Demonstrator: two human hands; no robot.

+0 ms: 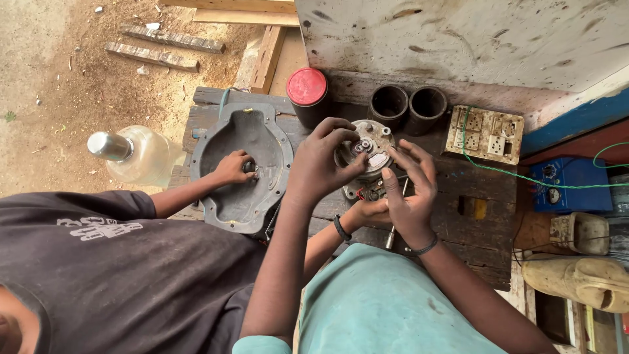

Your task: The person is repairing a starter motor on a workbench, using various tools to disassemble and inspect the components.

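Note:
A round metal motor part (375, 159) with small fittings on top stands on a worn wooden bench (481, 236). My left hand (320, 164) curls over it from the left, fingertips pinching a small piece at its centre. To its right is my right hand (411, 193), fingers spread, thumb and fingertips against the part's edge. A co-worker's hand with a black wristband (367, 213) reaches in under the part from below. The co-worker's other hand (233, 168) rests inside a grey dished metal housing (226, 203) to the left.
Behind the part stand a dark can with a red lid (306, 88) and two dark pipe sleeves (407, 105). A cream socket board (485, 134) with green wire and a blue meter box (570, 183) lie right. A plastic bottle (141, 156) sits left.

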